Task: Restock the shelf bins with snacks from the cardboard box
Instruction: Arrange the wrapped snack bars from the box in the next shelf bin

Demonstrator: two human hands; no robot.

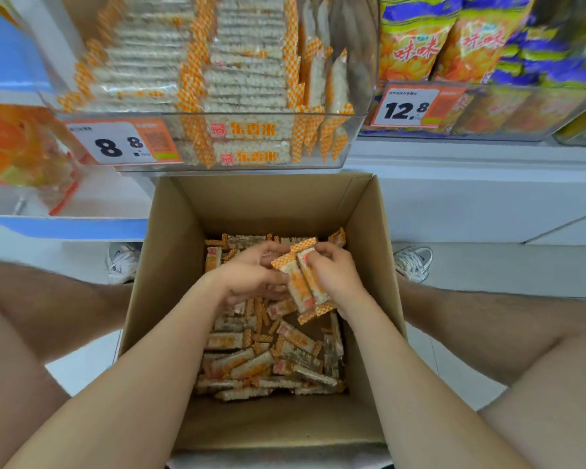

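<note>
An open cardboard box [170, 265] stands on the floor between my knees, its bottom covered with several orange-and-white rice snack bars [251, 363]. Both hands are down inside it. My right hand [335, 275] grips a small bundle of snack bars [301, 282], held upright and a little tilted. My left hand [251, 275] lies against the bundle's left side with its fingers curled round the bars. Above the box, a clear shelf bin [251, 140] is stacked nearly full with the same bars.
An 8.8 price tag [122, 143] hangs on the bin front. To the right, a second bin [487, 110] holds yellow-and-purple snack bags behind a 12.8 tag. An orange-packaged bin [21, 147] sits at left. My shoes [415, 262] flank the box on white floor.
</note>
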